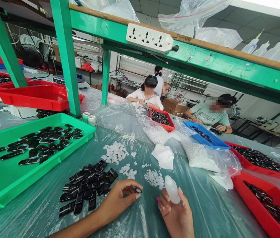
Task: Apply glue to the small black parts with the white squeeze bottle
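My left hand [122, 196] pinches a small black piece [138, 190] with a pale oval end between thumb and fingers. My right hand [177, 213] is wrapped round a small translucent white squeeze bottle [172, 189]. A pink tip [158, 199] shows beside the fingers of that hand; what it belongs to is hidden. Left of my left hand lies a heap of flat black pieces [90, 181] with light edges. Beyond my hands, small white pieces lie in a larger-piece pile [115, 152], a small cluster [128, 171] and a finer pile [154, 178].
A green tray [3, 185] of black pieces stands at left, with a red tray [38, 97] behind. A white cloth or paper [163, 156] and a bag of white pieces [199, 155] lie ahead. Red trays [261, 215] flank the right. A green shelf beam [100, 24] crosses above; people sit opposite.
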`<action>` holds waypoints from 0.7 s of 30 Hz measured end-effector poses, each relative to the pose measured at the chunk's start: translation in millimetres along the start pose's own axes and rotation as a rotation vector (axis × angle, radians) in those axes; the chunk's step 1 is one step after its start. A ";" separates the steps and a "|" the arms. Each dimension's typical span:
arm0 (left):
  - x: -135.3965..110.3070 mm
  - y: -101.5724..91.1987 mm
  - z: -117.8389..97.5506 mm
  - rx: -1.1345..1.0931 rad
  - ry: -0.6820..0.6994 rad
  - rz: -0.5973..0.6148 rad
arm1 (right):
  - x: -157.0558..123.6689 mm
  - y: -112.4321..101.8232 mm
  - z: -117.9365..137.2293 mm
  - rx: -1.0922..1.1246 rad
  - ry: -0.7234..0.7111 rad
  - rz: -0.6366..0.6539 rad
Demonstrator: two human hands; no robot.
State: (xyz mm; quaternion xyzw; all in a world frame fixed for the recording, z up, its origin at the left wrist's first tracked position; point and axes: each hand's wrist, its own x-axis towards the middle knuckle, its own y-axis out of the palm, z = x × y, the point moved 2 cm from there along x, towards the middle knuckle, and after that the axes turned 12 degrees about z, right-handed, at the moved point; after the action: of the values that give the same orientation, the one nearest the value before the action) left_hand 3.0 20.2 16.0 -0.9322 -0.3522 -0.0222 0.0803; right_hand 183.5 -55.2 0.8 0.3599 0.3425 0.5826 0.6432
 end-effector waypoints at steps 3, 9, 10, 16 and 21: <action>-0.9 -0.1 -2.3 0.020 0.006 -0.008 | -1.1 1.5 -0.2 -0.005 0.002 -0.008; -2.0 0.3 -1.4 0.058 0.020 -0.030 | -0.2 3.6 -1.7 -0.041 0.012 -0.026; -2.1 0.3 -0.9 0.073 0.023 -0.035 | 0.2 2.5 -2.7 -0.056 0.018 -0.026; -2.0 -0.7 1.9 0.310 -0.019 -0.031 | -0.6 -8.0 -15.3 -0.228 0.080 -0.041; -1.5 -1.6 3.5 0.361 -0.016 -0.027 | -2.0 -9.3 -22.7 -0.405 0.085 -0.066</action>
State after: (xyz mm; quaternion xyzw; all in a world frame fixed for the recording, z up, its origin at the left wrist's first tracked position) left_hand 0.8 21.0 12.7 -0.8980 -0.3635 0.0477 0.2433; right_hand 168.4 -56.2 -18.6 0.1869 0.2567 0.6329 0.7061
